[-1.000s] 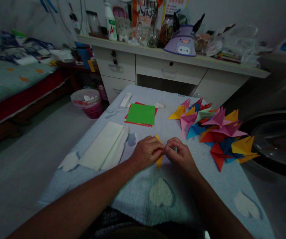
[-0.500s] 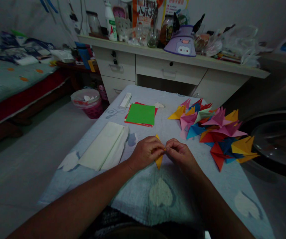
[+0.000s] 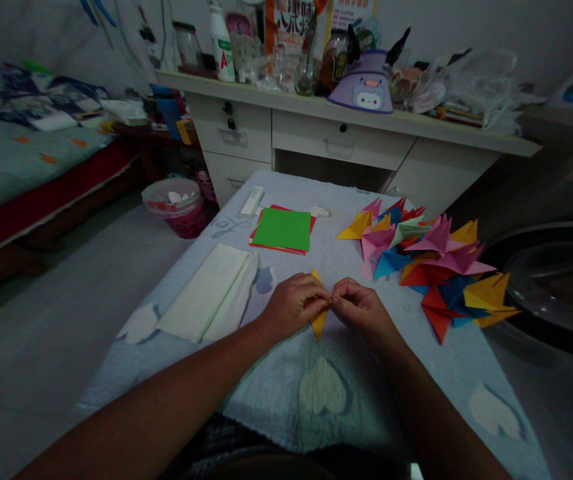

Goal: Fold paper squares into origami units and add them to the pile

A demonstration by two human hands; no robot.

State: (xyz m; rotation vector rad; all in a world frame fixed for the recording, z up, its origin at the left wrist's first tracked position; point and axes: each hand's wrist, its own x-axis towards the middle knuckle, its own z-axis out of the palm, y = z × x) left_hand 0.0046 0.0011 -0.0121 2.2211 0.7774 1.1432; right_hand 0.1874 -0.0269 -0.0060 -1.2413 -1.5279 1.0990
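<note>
A folded yellow-orange origami paper [image 3: 319, 325] is held over the table between both hands, its two pointed ends showing above and below my left fingers. My left hand [image 3: 296, 303] pinches it across the middle. With thumb and index finger, my right hand [image 3: 359, 305] grips a small tip on its right side, and the fingertips of both hands nearly meet there. The fingers hide the paper's centre. Beyond the hands lies a stack of square paper [image 3: 282, 229], green on top with red edges below. Several folded paper cranes [image 3: 436, 240] in mixed colours are heaped at the right.
A folded pale cloth or paper [image 3: 204, 290] lies left of my hands. A small white box [image 3: 252, 201] sits near the table's far left corner. Past the table stands a white desk [image 3: 336, 137] crowded with jars and bags; a pink bin [image 3: 181, 210] is on the floor.
</note>
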